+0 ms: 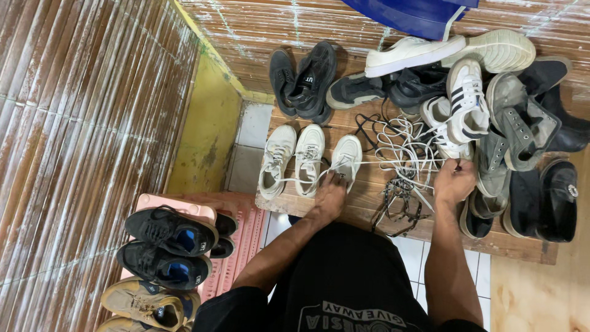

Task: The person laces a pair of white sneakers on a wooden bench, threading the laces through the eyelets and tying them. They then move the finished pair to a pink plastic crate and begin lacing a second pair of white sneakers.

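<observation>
While you look down, go from the left side of the frame to the right. At the lower left, a pink rack (pixel 246 246) holds two black shoes (pixel 169 246), and two tan shoes (pixel 147 304) lie below them.

In the middle sits a wood board (pixel 369 197). At its left end stand three white shoes. The first two (pixel 292 158) look done, with laces in. Your left hand (pixel 330 197) rests on the third white shoe (pixel 346 157). Its fingers are bent down on the shoe's near end, pressed on it. I cannot tell if they pinch a lace there.

A white lace (pixel 393 161) runs tight from that shoe across to your right hand (pixel 455 181), at the middle right. That hand is a closed fist, and the lace end seems gripped in it.

I think this shoe is only partly laced, since so much lace hangs free. Between your hands lies a tangle of loose laces (pixel 402 184), white ones and dark ones. So more work looks left.

At the upper middle are black shoes (pixel 304 80). At the right is a heap of shoes (pixel 491 104), white, grey and black; some look to have no laces.

At the top, right of the middle, pokes a blue plastic thing (pixel 412 15) with a flat, slanted shape. I see no signs or labels on it.
</observation>
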